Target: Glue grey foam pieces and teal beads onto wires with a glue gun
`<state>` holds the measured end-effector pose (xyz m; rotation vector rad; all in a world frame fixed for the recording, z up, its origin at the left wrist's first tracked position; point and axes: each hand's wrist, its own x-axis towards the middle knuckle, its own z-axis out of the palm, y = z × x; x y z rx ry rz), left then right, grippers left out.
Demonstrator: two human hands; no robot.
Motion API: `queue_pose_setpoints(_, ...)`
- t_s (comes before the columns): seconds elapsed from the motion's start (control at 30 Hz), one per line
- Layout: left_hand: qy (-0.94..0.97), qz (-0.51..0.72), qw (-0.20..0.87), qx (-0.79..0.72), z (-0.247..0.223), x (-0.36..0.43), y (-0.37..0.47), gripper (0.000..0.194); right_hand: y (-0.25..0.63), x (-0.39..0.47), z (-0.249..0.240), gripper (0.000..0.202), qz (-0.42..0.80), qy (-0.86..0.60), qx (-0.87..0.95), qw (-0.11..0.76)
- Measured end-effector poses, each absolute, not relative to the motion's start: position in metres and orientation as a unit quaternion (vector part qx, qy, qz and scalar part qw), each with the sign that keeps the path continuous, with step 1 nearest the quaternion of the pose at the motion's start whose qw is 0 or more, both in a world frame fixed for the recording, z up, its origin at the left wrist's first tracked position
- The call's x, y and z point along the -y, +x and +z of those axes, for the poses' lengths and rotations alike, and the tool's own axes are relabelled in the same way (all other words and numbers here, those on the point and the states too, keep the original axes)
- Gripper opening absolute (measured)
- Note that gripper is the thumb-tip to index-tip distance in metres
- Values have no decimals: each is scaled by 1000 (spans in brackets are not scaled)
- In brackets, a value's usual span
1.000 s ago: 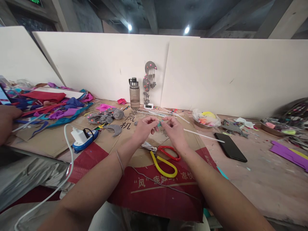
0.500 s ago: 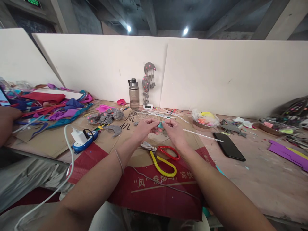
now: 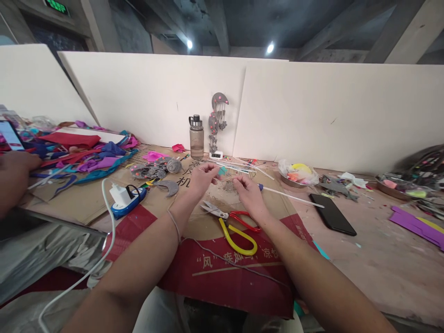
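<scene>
Teal bit [image 3: 222, 170] sits near the middle of the frame, pinched in the fingertips of our left hand [image 3: 202, 175], which is closed on it and held up off the cardboard [image 3: 208, 259]. Our right hand [image 3: 249, 192] is just beside it, a little lower and to the right, with its fingers curled in; we cannot tell if it holds anything. The two hands are apart now, with a small gap between them.

Below the hands, scissors [image 3: 236, 226] with one red and one yellow handle lie on the cardboard. A thin clear stick [image 3: 291, 196] lies to the right of our right hand, and a black phone [image 3: 332, 213] lies past it, right of center. A bottle [image 3: 196, 137] stands upright by the white wall in the upper middle. A white charger [image 3: 120, 196] sits on a blue block at the left. Bright cloth scraps [image 3: 86, 155] pile up at the far left, where another person's hand [image 3: 15, 173] rests at the edge of the frame
</scene>
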<state>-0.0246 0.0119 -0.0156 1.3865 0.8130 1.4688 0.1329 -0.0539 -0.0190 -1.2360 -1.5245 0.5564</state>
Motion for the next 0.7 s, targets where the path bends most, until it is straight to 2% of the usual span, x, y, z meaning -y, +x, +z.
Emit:
queue_pose_setpoints(0.1,492,668,453,-326,-9,-27,-46,22,133,56,-17,30,275,-510,634,512)
queue_pose_setpoints(0.2,413,747,426,-300,1,-37,-69,23,132,61,-10,32,385,-472,621,493)
queue_pose_setpoints(0.33,355,802,394,-276,10,-41,-87,21,139,65,5,37,462,-422,657,420)
queue_pose_setpoints(0.43,392,797,364,-279,10,-40,-85,19,151,64,12,32,382,-442,715,383)
queue_pose_setpoints(0.6,424,799,305,-299,8,-38,-78,20,167,58,11,11,118,-568,682,446)
queue_pose_setpoints(0.7,405,811,303,-294,9,-38,-79,20,170,54,7,11,61,-604,652,454)
